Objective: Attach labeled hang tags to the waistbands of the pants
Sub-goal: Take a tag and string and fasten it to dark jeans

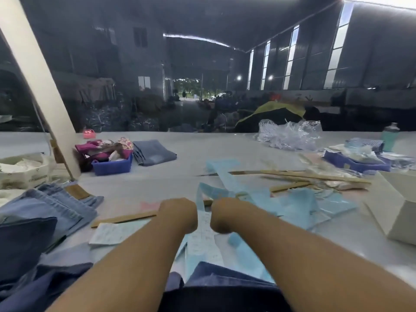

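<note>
hands sit side by side at frame centre, forearms reaching fwd over the table [225, 145]. your left hand [179, 213] and right hand [226, 213] are both curled into fists, knuckles away from the camera; fingertips are hidden, so exact grip cannot be told. between the two fists runs a narrow white printed tag strip [204, 235], touching both hands and appearing held by them; it trails back toward you, widening over pale blue paper [299, 206]. ref. position: strip lies directly btwn the hands, not beside either one.

dark denim pants [225, 280] lie just below the strip's near end, at the bottom edge, under your forearms. more folded jeans [51, 208] are stacked at your left, lighter wash, w/ a brown patch on the top pair. a white printed slip [110, 233] lies just left of your left forearm, near a wooden stick [123, 218].

farther out: blue bin [112, 166] w/ mixed cloth at left, folded grey-blue jeans [153, 152] just beside it, crumpled clear plastic [290, 134] at right, and a white box [398, 212] near the right edge.
</note>
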Available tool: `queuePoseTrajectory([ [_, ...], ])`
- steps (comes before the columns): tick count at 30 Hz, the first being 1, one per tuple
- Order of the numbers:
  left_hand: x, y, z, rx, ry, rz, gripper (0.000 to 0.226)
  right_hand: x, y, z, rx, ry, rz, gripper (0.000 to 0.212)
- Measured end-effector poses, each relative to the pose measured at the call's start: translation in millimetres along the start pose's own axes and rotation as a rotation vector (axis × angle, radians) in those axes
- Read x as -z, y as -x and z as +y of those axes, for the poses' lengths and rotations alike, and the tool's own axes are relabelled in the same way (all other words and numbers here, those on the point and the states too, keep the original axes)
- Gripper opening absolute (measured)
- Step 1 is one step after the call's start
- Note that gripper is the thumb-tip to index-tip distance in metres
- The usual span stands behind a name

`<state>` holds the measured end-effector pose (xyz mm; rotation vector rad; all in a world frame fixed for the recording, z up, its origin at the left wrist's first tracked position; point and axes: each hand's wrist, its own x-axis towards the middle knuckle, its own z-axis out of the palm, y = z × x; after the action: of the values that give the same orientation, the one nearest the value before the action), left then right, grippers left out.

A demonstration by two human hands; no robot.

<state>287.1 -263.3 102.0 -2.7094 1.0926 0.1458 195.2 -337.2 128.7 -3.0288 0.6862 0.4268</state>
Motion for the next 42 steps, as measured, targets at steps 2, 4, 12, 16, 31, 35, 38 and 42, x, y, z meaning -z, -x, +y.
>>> queuePoseTrajectory([
  [2, -35.6, -17.8, -0.8, 0.009, 0.076, -0.105, 0.032, -41.8, -30.5, -3.7, -0.025, -0.067, 0.009, 0.034],
  [4, -61.1, -26.1, -4.5, 0.035, 0.176, -0.231, 0.037, -69.5, -48.5, -1.5, -0.044, -0.168, -0.040, 0.036],
  [12, -84.2, -34.2, 4.8, 0.167, 0.876, -0.543, 0.051, -91.2, -50.4, -0.9, -0.156, -0.420, -0.308, 0.052],
  [16, -81.2, -39.9, -5.8, 0.245, 1.122, -0.330, 0.029, -83.8, -57.0, 11.5, -0.272, -0.771, -0.002, 0.043],
  [31, -68.4, -49.6, -19.5, 0.343, 1.403, 0.208, 0.061, -82.8, -60.4, 21.6, -0.188, -1.495, 0.104, 0.015],
  [35, -62.9, -40.7, -1.5, -0.061, 0.556, 0.619, 0.042, -84.6, -60.5, 23.5, -0.148, -1.472, 0.137, 0.011],
  [38, -62.7, -35.9, 1.9, -0.287, 0.468, 0.525, 0.027, -85.8, -57.6, 25.3, -0.131, -1.456, 0.090, 0.012],
  [42, -62.0, -32.7, -6.5, -0.345, 0.497, 0.371, 0.028, -85.6, -55.4, 26.9, -0.140, -1.428, 0.016, 0.019],
])
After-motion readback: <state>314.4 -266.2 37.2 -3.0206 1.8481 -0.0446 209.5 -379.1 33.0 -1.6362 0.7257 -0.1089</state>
